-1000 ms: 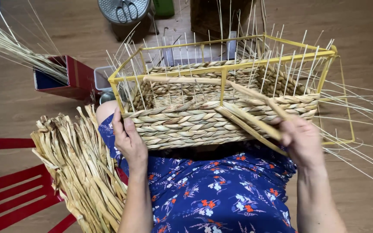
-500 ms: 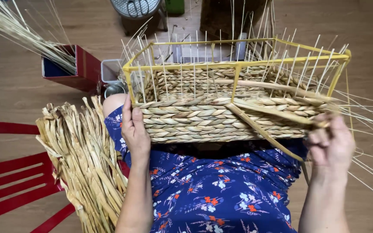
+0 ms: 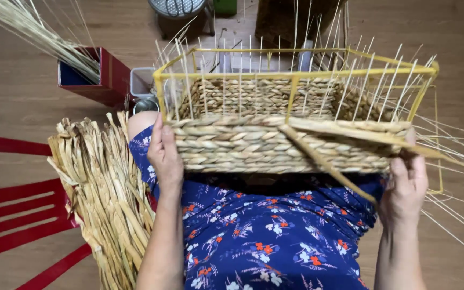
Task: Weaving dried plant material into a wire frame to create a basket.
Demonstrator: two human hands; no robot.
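A half-woven basket [image 3: 232,145] of tan plaited straw on a yellow wire frame [image 3: 296,72] rests on my lap, thin pale spokes sticking up from it. My left hand [image 3: 163,153] lies flat against the basket's near left corner, steadying it. My right hand [image 3: 404,185] is at the near right corner, fingers closed on loose flat straw strands [image 3: 339,137] that run across the woven wall. My lap is covered by blue flowered cloth [image 3: 264,236].
A thick bundle of dried straw [image 3: 103,188] lies by my left knee. A red box [image 3: 89,75] holding thin reeds stands at the back left, a small grey cup [image 3: 142,83] beside it. Red chair slats [image 3: 12,204] sit at the left; wooden floor all round.
The basket has turned and shifted toward me. My right hand has slid right and down along the strands to the right corner. My left hand stayed on the left corner.
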